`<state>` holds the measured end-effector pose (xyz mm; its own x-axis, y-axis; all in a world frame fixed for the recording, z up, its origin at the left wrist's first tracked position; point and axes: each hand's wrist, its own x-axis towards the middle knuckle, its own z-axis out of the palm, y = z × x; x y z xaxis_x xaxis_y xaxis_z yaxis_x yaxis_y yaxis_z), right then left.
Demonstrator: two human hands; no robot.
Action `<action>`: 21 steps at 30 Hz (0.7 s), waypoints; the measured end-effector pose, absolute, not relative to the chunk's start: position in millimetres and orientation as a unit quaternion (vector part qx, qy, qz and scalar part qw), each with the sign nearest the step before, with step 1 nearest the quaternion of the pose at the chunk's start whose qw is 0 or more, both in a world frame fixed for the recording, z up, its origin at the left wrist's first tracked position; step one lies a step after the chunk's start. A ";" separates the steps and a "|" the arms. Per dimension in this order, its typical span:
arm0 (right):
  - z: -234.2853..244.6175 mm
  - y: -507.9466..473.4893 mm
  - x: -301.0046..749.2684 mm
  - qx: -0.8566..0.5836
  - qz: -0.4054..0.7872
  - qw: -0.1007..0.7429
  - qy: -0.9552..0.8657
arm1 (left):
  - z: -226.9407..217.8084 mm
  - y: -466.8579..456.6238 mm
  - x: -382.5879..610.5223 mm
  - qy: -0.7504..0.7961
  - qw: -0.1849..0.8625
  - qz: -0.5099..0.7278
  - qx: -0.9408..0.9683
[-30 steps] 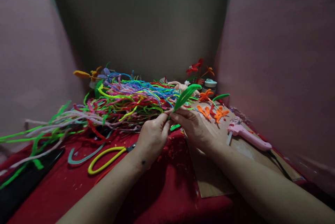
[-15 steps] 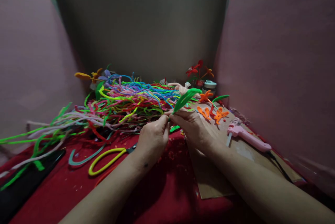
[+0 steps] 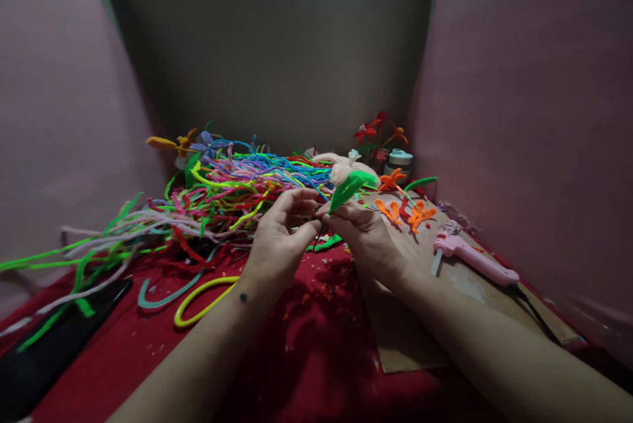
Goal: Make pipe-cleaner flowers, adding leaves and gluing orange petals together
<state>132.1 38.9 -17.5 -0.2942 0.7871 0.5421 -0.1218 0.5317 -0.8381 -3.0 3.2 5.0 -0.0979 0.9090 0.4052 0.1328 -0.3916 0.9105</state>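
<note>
My right hand (image 3: pixel 368 235) pinches the thin stem of a fuzzy green leaf (image 3: pixel 349 190), which stands tilted up above the fingers. Directly behind the leaf shows a pale pink pipe-cleaner flower (image 3: pixel 341 172) with a white centre; whether both share one stem I cannot tell. My left hand (image 3: pixel 284 228) is just left of the stem, thumb and fingers parted around a gap. A dark stem end (image 3: pixel 318 242) pokes down between the hands. Under my left wrist lie yellow-handled scissors (image 3: pixel 190 304), partly covered.
A heap of coloured pipe cleaners (image 3: pixel 247 186) fills the back left. On a cardboard sheet (image 3: pixel 395 337) at right lie orange flowers (image 3: pixel 420 213) and a pink glue gun (image 3: pixel 475 261). A lidded jar (image 3: pixel 398 163) and red flowers (image 3: pixel 366 133) stand behind. A black flat object (image 3: pixel 64 324) lies at left.
My left hand has loosened its pinch on the stem and moved slightly left, its fingers spreading. The leaf has turned, and more of the pale flower shows behind it.
</note>
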 end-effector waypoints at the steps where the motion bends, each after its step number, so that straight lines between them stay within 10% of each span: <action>1: -17.8 38.0 131.2 -0.232 0.409 0.534 -0.703 | 7.5 -0.1 -1.9 0.420 0.329 0.610 0.586; 8: -16.3 31.9 130.3 -0.232 0.256 0.508 -0.789 | 19.6 -17.2 4.6 0.352 0.298 0.626 0.628; 21: -28.3 34.7 125.9 -0.175 0.530 0.488 -0.672 | 14.7 -21.3 3.5 0.324 0.213 0.651 0.652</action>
